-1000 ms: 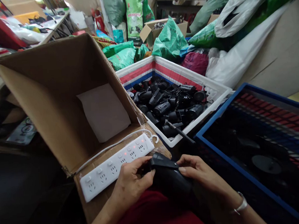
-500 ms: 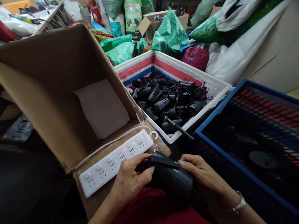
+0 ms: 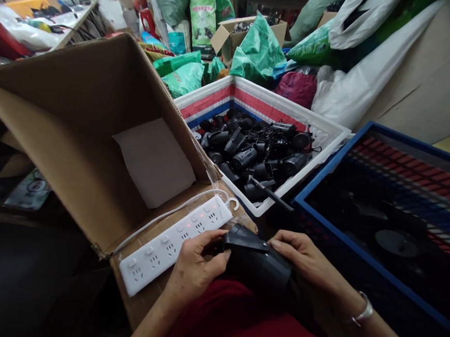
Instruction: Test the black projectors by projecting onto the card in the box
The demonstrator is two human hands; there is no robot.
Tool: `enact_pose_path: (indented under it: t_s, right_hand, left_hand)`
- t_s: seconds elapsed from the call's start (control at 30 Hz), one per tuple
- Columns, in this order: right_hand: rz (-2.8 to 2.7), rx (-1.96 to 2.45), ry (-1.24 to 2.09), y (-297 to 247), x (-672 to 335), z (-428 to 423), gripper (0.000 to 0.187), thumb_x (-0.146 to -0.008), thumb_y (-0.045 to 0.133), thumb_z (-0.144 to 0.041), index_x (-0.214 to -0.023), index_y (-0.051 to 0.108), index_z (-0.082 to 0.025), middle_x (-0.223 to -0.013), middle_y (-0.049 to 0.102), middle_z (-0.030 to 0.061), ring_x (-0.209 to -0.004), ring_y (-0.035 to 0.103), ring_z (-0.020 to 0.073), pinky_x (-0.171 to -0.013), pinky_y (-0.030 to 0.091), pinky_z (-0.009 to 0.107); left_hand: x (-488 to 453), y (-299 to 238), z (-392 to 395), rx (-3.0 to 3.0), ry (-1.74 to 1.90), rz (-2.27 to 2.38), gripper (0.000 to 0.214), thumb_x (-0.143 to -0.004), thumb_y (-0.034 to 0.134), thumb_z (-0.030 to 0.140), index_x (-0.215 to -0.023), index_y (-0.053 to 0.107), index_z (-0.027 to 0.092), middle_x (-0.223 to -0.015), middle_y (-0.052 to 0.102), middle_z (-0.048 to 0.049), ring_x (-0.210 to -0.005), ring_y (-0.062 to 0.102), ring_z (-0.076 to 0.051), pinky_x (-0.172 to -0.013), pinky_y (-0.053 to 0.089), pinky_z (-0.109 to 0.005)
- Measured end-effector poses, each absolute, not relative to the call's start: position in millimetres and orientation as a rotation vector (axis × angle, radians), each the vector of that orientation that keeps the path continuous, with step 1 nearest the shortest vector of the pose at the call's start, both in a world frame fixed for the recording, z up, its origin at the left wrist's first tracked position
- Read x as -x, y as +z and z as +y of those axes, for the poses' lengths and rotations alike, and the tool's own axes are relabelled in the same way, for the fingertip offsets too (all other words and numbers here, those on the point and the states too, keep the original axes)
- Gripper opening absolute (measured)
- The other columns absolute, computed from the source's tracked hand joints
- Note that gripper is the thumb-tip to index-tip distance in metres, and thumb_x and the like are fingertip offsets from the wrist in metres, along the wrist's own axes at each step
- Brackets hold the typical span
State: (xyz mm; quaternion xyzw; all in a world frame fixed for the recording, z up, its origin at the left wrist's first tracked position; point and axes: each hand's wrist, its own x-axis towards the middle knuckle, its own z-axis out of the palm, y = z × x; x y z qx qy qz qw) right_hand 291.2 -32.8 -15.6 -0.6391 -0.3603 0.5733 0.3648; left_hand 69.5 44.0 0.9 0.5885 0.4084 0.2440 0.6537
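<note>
Both hands are on one black cylindrical plastic housing (image 3: 258, 269), torch-like, with a flat strap-like bracket across its top. It is held at a tilt in front of my body, over a red garment. My left hand (image 3: 197, 259) pinches the bracket's left end between thumb and fingers. On the other side, my right hand (image 3: 300, 256) is closed on the housing near the bracket's right end; its lower fingers are partly hidden. Just beyond my left hand lies a white power strip (image 3: 176, 245) with some red lights lit, resting on a cardboard flap.
An open cardboard box (image 3: 76, 118) stands at left, a white sheet (image 3: 154, 161) inside. Beyond my hands, a white crate (image 3: 269, 205) holds many similar black housings, a thin rod (image 3: 271, 193) across its rim. A blue crate (image 3: 326, 168) with dark parts is at right. Sacks (image 3: 258, 46) lie behind.
The view has shifted very slightly. Both hands keep their hold on the black housing, which has barely moved.
</note>
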Motion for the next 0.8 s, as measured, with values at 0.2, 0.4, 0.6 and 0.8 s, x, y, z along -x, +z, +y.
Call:
enact_pose_path:
  t_s: [0.2,0.4,0.6,0.8]
  right_hand:
    - [-0.934,1.65,1.428,-19,-291,-33,0.034,-0.081,0.058,-0.05,-0.073,0.062,-0.017,-0.067,0.056,-0.0022,-0.062,0.047,0.0112,-0.058,0.037,0.023]
    - [-0.955,1.67,1.371,-19,-290,-33,0.035,-0.081,0.058,-0.051,-0.074,0.065,-0.017,-0.068,0.06,-0.0011,-0.063,0.051,0.0124,-0.058,0.039,0.024]
    - [-0.931,1.633,1.397,-24,-293,-34,0.038,-0.082,0.056,-0.054,-0.079,0.064,-0.017,-0.071,0.061,0.0002,-0.065,0.053,0.0132,-0.06,0.041,0.026]
    - [-0.922,1.202,1.623,-28,-296,-49,0.08,-0.066,0.058,-0.074,-0.129,0.05,-0.026,-0.127,0.058,0.0112,-0.117,0.053,0.0296,-0.098,0.041,0.042]
  left_hand:
    - [-68,-4,43,-1.333,0.602,0.929,0.023,-0.079,0.067,0.02,-0.102,0.068,0.019,-0.091,0.073,-0.0012,-0.082,0.066,-0.015,-0.073,0.054,-0.023]
    - [-68,-8,42,-1.331,0.654,0.923,0.024,-0.077,0.069,0.022,-0.1,0.067,0.018,-0.093,0.072,-0.0033,-0.086,0.067,-0.017,-0.079,0.053,-0.026]
    - [-66,-13,41,-1.298,0.651,0.947,0.025,-0.075,0.068,0.024,-0.099,0.064,0.016,-0.097,0.07,-0.0065,-0.089,0.066,-0.019,-0.081,0.053,-0.03]
    - [-65,-6,42,-1.109,0.678,0.982,0.026,-0.069,0.072,0.027,-0.092,0.062,0.019,-0.089,0.072,-0.0049,-0.081,0.067,-0.019,-0.071,0.053,-0.028]
